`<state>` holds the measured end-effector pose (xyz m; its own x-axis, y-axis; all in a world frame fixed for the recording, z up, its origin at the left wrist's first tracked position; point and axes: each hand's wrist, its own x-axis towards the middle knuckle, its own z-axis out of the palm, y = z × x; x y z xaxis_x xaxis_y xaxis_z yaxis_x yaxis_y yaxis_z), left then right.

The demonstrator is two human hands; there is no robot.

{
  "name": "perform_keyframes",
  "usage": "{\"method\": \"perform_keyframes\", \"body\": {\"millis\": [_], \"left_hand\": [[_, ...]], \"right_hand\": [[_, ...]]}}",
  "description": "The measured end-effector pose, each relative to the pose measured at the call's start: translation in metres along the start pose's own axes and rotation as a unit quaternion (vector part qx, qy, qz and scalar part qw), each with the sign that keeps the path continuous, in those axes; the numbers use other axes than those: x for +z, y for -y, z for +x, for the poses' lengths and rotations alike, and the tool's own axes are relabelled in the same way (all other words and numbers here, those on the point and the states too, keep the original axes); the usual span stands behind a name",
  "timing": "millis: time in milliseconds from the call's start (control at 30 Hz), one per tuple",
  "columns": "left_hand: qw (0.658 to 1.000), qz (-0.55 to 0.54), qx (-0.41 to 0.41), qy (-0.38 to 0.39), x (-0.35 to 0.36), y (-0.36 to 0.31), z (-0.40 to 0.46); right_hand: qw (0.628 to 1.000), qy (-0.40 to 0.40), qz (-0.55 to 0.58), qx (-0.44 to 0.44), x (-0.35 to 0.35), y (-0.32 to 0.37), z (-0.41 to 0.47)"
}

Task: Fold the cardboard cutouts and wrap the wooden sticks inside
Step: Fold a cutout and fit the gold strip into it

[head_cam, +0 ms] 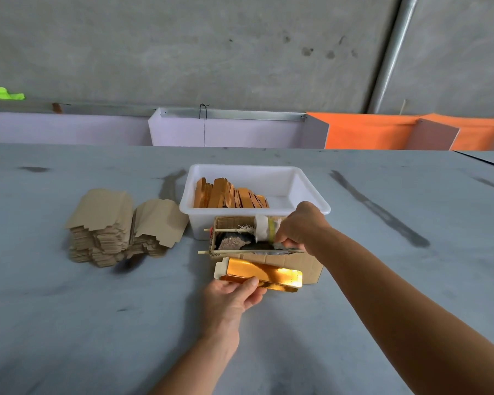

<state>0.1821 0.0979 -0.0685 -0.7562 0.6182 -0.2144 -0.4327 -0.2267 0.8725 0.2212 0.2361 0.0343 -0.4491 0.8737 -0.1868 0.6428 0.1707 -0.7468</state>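
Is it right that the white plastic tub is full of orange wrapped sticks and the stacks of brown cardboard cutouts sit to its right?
Not quite. In the head view the stacks of brown cardboard cutouts sit to the left of the white plastic tub, not its right. The orange wrapped sticks are in the tub, as you said.

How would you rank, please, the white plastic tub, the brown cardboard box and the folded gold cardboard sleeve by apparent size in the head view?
1. White plastic tub
2. Brown cardboard box, partly hidden
3. Folded gold cardboard sleeve, smallest though nearest the camera
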Motion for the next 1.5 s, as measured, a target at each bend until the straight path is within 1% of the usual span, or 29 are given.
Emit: {"method": "perform_keyframes", "body": {"millis": [167, 333, 600, 733, 1133, 1500], "left_hand": [[1.000, -0.026, -0.002, -0.005, 0.010, 0.004, 0.000], [1.000, -0.022, 0.005, -0.013, 0.012, 0.005, 0.001], [1.000, -0.026, -0.003, -0.012, 0.011, 0.007, 0.004], [1.000, -0.016, -0.006, -0.014, 0.009, 0.008, 0.005], [0.999, 0.000, -0.024, -0.030, 0.009, 0.006, 0.004], [0.999, 0.012, -0.023, -0.032, 0.009, 0.003, 0.000]], "right_hand": [[0.999, -0.029, 0.037, -0.008, 0.002, -0.008, 0.000], [0.998, -0.045, 0.050, -0.015, 0.002, -0.018, -0.008], [0.988, -0.054, 0.141, -0.033, 0.004, -0.032, -0.032], [0.982, -0.067, 0.177, -0.023, 0.010, -0.045, -0.044], [0.978, -0.086, 0.186, -0.044, 0.015, -0.059, -0.056], [0.979, -0.111, 0.164, -0.041, 0.025, -0.071, -0.056]]}}
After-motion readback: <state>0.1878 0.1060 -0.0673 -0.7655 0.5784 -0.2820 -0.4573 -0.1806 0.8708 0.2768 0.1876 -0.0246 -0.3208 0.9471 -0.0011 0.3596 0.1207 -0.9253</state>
